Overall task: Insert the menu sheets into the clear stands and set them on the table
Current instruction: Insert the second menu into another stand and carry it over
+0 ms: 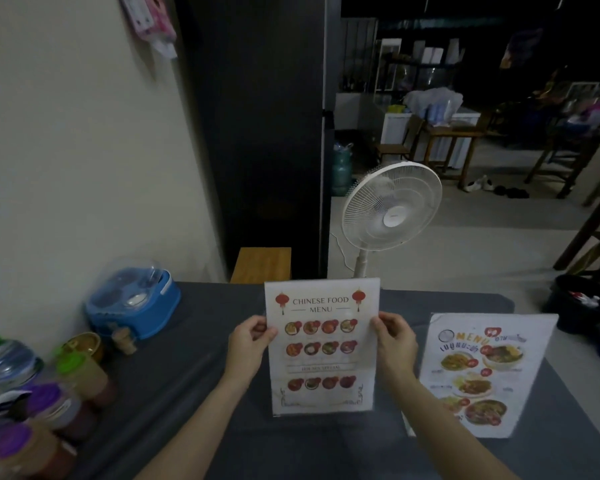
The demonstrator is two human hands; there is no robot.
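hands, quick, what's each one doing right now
Left hand: closed on the left edge of the Chinese food menu.
Right hand: closed on its right edge.

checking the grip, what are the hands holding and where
Both hands, left hand and right hand, pinch the Chinese food menu by its side edges.

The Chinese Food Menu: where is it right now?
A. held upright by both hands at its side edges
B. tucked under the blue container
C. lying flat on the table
A: the left hand and right hand pinch the upright Chinese Food Menu by its side edges.
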